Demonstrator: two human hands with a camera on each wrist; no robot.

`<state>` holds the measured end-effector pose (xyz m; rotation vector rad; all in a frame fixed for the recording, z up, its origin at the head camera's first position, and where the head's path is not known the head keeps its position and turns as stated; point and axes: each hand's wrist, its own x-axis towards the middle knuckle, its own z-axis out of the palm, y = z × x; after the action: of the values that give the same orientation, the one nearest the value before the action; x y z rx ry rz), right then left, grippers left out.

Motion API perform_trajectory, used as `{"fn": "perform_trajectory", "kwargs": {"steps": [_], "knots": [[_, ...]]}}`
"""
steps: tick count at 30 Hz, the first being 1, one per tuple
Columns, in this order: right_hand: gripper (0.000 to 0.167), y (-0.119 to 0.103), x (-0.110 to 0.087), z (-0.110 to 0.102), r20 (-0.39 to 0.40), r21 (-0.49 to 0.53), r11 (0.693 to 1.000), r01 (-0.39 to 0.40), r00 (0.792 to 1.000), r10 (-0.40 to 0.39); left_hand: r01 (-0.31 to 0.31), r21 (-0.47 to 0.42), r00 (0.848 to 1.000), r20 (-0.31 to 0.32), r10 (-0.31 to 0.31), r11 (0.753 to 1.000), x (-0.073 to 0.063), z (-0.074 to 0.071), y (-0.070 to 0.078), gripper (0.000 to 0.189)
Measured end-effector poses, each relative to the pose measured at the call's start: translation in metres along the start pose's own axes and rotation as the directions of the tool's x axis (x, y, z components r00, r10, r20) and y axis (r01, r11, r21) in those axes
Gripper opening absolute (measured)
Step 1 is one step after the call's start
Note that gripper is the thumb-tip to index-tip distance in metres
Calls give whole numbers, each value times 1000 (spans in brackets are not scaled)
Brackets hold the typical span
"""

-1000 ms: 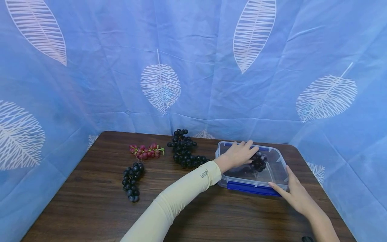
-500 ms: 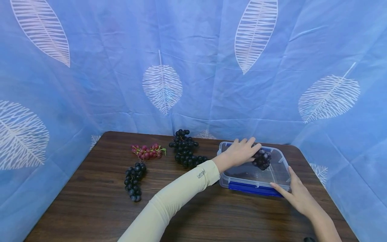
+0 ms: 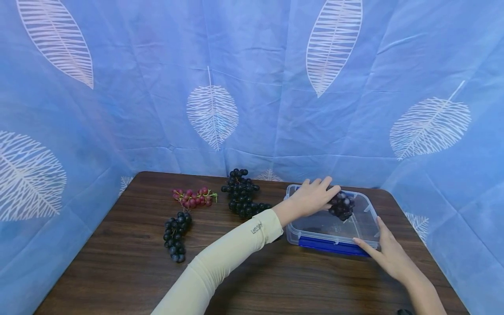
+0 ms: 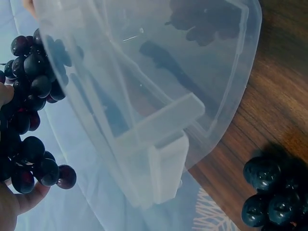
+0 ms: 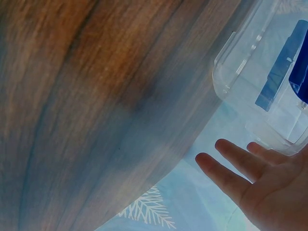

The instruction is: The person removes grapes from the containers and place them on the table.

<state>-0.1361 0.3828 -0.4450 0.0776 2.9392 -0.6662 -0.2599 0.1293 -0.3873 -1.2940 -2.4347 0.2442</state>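
Observation:
In the head view my left hand (image 3: 311, 197) holds a bunch of dark purple grapes (image 3: 341, 207) over the clear plastic food container (image 3: 294, 236) with blue latches. The left wrist view shows fingertips (image 4: 31, 198) around the grapes (image 4: 33, 159), beside the container's clear wall (image 4: 120, 159). My right hand (image 3: 387, 253) steadies the container's front right corner, thumb along the front rim and fingers at the right side. Seen from the right wrist, its fingers (image 5: 224, 178) are straight and spread, near the container's edge (image 5: 226, 82).
Left of the container lies a large bunch of black grapes (image 3: 241, 197). Farther left are a small bunch of red grapes (image 3: 193, 199) and another black bunch (image 3: 175, 236). A blue leaf-patterned cloth (image 3: 256, 109) hangs behind the wooden table (image 3: 118, 245).
My left hand has raised the dark grapes slightly, and more of the bunch shows beside the fingers. The right hand stays at the container's corner. The whole view has shifted a little.

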Motion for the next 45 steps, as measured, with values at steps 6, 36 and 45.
{"fn": "perform_trajectory", "kwargs": {"steps": [6,36,45], "knots": [[116,0,-1,0,8,1,1000,1,1000,-1,-3,-18,999,-33,2,1000,-8,-3,-5,53],[115,3,1,1,-5,-6,1000,27,1000,-27,110,-162,984,-124,-131,981,-59,-9,-40,51],[116,1,-1,1,-9,-3,1000,24,1000,-24,173,-230,967,-147,-210,958,-78,-10,-49,52]]}}
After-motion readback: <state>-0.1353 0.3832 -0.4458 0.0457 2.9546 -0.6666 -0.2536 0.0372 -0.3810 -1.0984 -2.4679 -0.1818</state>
